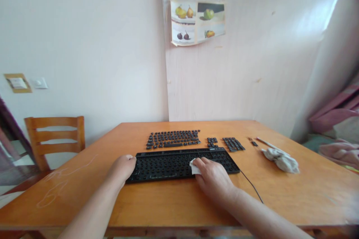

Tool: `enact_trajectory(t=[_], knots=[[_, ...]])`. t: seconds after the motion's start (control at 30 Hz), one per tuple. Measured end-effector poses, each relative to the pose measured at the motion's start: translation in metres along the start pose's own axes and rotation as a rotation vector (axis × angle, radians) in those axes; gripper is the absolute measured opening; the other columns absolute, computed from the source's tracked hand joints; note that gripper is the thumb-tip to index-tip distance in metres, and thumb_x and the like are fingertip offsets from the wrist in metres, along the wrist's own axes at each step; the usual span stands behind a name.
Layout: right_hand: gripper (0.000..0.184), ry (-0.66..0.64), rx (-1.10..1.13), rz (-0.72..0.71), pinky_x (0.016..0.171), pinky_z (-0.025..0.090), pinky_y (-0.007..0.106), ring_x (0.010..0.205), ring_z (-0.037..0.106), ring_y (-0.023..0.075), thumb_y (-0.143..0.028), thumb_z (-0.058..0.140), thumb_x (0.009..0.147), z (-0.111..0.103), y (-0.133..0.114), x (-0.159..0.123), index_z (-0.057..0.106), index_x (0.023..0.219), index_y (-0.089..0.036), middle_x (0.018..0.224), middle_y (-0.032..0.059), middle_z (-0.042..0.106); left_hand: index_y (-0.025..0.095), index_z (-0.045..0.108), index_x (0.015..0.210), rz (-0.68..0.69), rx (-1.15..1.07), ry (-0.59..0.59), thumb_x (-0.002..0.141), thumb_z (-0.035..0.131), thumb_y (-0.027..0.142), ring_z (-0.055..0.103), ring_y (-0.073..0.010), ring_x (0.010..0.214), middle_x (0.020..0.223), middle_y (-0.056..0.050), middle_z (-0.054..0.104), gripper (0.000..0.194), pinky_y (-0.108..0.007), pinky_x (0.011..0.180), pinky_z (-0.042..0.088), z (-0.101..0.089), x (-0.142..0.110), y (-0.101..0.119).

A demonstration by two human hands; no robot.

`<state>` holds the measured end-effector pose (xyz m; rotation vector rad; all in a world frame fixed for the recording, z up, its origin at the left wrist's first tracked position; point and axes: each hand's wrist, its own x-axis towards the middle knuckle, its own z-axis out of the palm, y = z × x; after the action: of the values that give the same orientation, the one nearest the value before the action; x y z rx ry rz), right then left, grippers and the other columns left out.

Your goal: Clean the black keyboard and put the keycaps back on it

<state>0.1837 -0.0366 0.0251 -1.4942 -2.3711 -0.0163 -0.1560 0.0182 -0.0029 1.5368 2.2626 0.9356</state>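
A black keyboard base (168,162), stripped of its keycaps, lies flat on the wooden table in front of me. My left hand (125,168) grips its left end, fingers closed round the edge. My right hand (211,175) presses a white wipe (195,168) onto the base right of its middle, with the fingers closed on it. Loose black keycaps (174,139) are laid out in rows behind the base. Smaller groups sit to their right: navigation and arrow keycaps (212,142) and number-pad keycaps (233,144).
On the table's right side lie a crumpled greyish cloth (282,160), a thin white stick-like tool (270,143) and a small dark object (254,143). A cable (252,185) runs from the base toward the front. A wooden chair (57,134) stands at the left.
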Motion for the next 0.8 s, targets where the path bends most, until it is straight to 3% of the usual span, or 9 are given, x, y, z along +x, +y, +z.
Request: enact_trajectory(t=[0.33, 0.6, 0.7, 0.8], knots=[[0.034, 0.041, 0.015, -0.045, 0.075, 0.037, 0.027, 0.085, 0.061, 0.0194, -0.017, 0.044, 0.081, 0.012, 0.006, 0.007, 0.059, 0.111, -0.021, 0.096, 0.0054, 0.065, 0.019, 0.055, 0.054, -0.051, -0.018, -0.005, 0.07, 0.058, 0.032, 0.052, -0.0177, 0.049, 0.046, -0.001, 0.051, 0.021, -0.025, 0.048, 0.029, 0.006, 0.015, 0.004], [0.033, 0.077, 0.044, -0.048, 0.076, 0.039, 0.029, 0.083, 0.061, 0.0202, -0.016, 0.046, 0.08, 0.016, 0.009, 0.006, 0.061, 0.108, -0.02, 0.094, 0.0059, 0.065, 0.019, 0.054, 0.052, -0.025, 0.043, -0.007, 0.077, 0.052, 0.035, 0.052, -0.0168, 0.049, 0.049, -0.002, 0.054, 0.029, -0.026, 0.048, 0.026, 0.008, 0.017, -0.001], [0.031, 0.138, 0.187, -0.057, 0.077, 0.04, 0.029, 0.086, 0.06, 0.02, -0.016, 0.046, 0.08, 0.018, 0.011, 0.006, 0.061, 0.107, -0.021, 0.095, 0.006, 0.065, 0.02, 0.059, 0.059, -0.004, 0.096, 0.041, 0.079, 0.052, 0.04, 0.055, -0.018, 0.055, 0.057, -0.003, 0.06, 0.029, -0.027, 0.051, 0.028, 0.002, 0.012, 0.003], [0.019, 0.181, 0.532, 0.023, 0.07, 0.041, 0.027, 0.078, 0.059, 0.0175, -0.027, 0.049, 0.086, 0.016, 0.007, 0.008, 0.061, 0.099, -0.021, 0.085, 0.0037, 0.064, 0.021, 0.065, 0.073, 0.135, 0.118, 0.167, 0.083, 0.05, 0.042, 0.06, -0.0194, 0.067, 0.074, -0.004, 0.068, 0.027, -0.027, 0.057, 0.035, -0.006, -0.003, 0.02]])
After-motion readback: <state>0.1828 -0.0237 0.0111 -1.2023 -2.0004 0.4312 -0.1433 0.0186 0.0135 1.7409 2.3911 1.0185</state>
